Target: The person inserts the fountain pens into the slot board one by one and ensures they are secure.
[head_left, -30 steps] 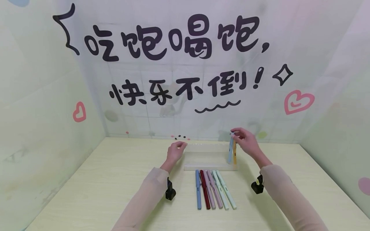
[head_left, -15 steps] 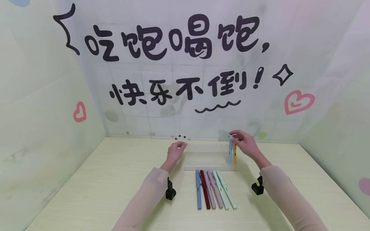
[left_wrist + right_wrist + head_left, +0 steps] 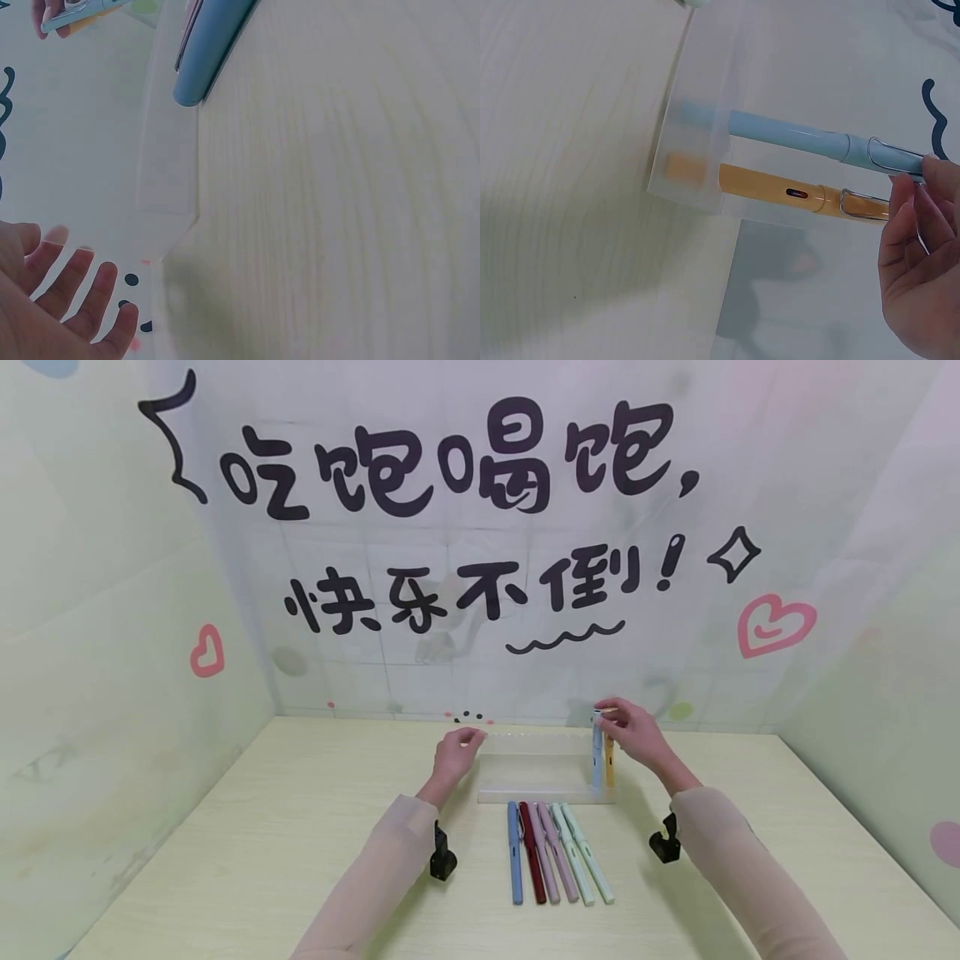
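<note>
A translucent pen stand (image 3: 536, 795) stands at the back of the table. My left hand (image 3: 456, 752) pinches the top left corner of its back panel; the left wrist view shows that hand's fingers (image 3: 97, 289) spread beside the clear panel. My right hand (image 3: 633, 727) pinches the cap end of a light blue pen (image 3: 795, 137) between thumb and fingertips. The pen stands nearly upright, its lower end behind the stand's front lip (image 3: 697, 150). Just to its right an orange pen (image 3: 769, 185) leans in the stand, its top partly hidden by my right hand.
On the table in front of the stand lie several pens side by side: a blue pen (image 3: 514, 852), a dark red pen (image 3: 532, 852), two mauve ones and two pale green ones (image 3: 588, 856). A printed wall sheet (image 3: 360, 685) rises behind the table.
The light blue pen's top has shifted slightly left and down with my right hand, and the pen stands straighter beside the orange one. My left hand stays at the stand's corner.
</note>
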Available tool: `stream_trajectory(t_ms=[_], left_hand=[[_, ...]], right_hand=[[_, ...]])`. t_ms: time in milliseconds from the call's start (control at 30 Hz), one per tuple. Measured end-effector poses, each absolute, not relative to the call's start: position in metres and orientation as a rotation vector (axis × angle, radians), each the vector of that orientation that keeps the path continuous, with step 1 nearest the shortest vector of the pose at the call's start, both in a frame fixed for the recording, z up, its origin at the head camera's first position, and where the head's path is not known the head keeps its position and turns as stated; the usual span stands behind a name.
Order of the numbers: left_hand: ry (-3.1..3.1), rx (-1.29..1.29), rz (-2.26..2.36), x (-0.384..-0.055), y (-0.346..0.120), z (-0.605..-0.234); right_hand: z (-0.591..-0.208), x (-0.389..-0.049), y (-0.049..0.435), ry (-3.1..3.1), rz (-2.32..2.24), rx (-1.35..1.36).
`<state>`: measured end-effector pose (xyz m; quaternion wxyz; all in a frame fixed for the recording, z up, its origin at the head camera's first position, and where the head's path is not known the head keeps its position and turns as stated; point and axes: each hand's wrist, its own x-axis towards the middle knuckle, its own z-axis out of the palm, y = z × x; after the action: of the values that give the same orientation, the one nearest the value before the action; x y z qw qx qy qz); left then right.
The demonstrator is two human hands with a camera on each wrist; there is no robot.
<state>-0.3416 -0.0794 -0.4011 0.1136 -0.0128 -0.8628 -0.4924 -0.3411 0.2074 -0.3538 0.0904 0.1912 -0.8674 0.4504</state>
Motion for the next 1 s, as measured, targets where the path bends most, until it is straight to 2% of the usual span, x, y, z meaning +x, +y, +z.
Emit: stream_trajectory(t_ms=[467, 833, 1000], left_hand=[[-2.535, -0.015, -1.469, -0.3409, -0.0789, -0.4009], [-2.534, -0.019, -1.458, -0.3411, -0.0792, -0.4006], [-2.537, -0.008, -1.464, -0.3409, -0.0787, -0.4008]], right_hand=[[-0.3544, -0.3473, 0.2006, -2.583, 1.295, 0.464], [-0.3539, -0.3467, 0.2032, -2.451, 1.064, 0.57], [-0.3539, -0.3512, 0.2028, -2.506, 1.014, 0.516]])
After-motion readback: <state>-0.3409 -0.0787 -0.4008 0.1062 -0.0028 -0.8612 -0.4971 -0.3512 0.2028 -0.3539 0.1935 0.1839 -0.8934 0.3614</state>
